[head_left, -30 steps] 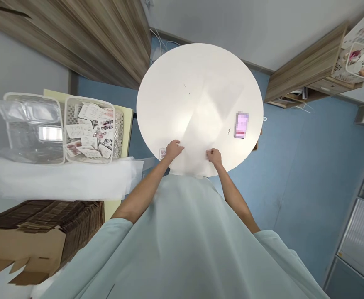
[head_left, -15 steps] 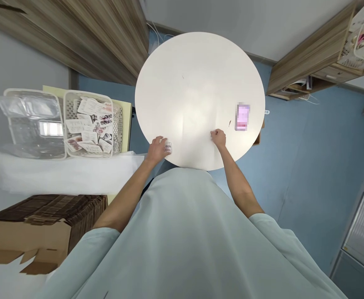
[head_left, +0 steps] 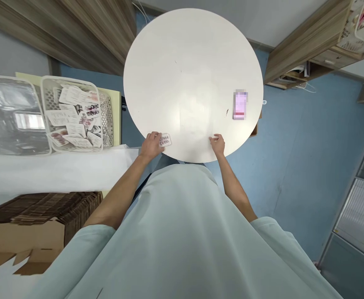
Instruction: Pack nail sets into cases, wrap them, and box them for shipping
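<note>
At the near left edge of the round white table [head_left: 194, 54], my left hand [head_left: 151, 145] grips a small clear plastic case [head_left: 165, 140] by its left side. Rows of small purple-pink pieces, resembling false nails, show inside the case. My right hand [head_left: 218, 144] rests low over the near right part of the table, thumb and fingers slightly apart, with nothing visible in it. A phone with a blurred pink screen [head_left: 240, 104] lies farther right. Between it and my right hand is a small dark mark [head_left: 227, 112] on the tabletop.
Left of the table, a white basket [head_left: 107, 120] holds many cards and small packs. Another basket [head_left: 41, 124] beside it holds clear plastic packaging. White sheeting [head_left: 60, 170] and flattened brown cardboard boxes [head_left: 23, 236] lie nearer. Wooden cabinets stand behind and at right.
My left hand still has the clear case, and more of the case now shows. My right hand's fingers have loosened from a tighter curl. The whole view has shifted a little.
</note>
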The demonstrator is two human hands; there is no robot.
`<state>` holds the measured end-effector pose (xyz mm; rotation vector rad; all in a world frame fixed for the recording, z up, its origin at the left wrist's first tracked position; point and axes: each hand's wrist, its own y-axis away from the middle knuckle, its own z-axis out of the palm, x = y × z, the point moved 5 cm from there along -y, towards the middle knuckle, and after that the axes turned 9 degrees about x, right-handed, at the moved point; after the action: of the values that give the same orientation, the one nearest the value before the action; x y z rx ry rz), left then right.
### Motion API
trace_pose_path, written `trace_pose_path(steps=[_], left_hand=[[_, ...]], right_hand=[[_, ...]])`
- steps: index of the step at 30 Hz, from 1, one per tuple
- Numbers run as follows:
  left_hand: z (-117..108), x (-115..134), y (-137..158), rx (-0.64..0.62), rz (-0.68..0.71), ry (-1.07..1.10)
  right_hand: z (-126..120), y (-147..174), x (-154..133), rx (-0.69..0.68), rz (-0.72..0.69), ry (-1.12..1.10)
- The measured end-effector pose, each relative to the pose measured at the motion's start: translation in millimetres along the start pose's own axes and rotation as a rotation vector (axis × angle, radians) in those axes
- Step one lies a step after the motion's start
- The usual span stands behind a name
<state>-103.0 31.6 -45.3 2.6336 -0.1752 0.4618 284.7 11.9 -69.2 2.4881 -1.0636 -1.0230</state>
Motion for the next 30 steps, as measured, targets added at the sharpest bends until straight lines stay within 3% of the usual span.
trace_pose_path(steps=[5, 9, 13, 22, 30], left_hand=[[1.8, 43.0, -13.3, 0.021, 0.08, 0.096], [16.9, 89.4, -28.8, -0.036, 0.198, 0.09], [34.1, 117.9, -38.4, -0.083, 0.226, 0.066], [51.9, 125.4, -41.3, -0.099, 0.237, 0.05], [53.9, 124.4, -38.7, -0.091, 0.207, 0.119]], right_hand=[[-0.5, 23.9, 17.2, -0.01, 0.084, 0.018], [-1.2, 35.1, 20.0, -0.026, 0.091, 0.049], [-1.8, 44.5, 18.1, -0.085, 0.068, 0.056], [-10.5, 62.2, -5.3, -0.123, -0.063, 0.121], [9.6, 91.9, -47.4, -0.201, -0.426, 0.247]])
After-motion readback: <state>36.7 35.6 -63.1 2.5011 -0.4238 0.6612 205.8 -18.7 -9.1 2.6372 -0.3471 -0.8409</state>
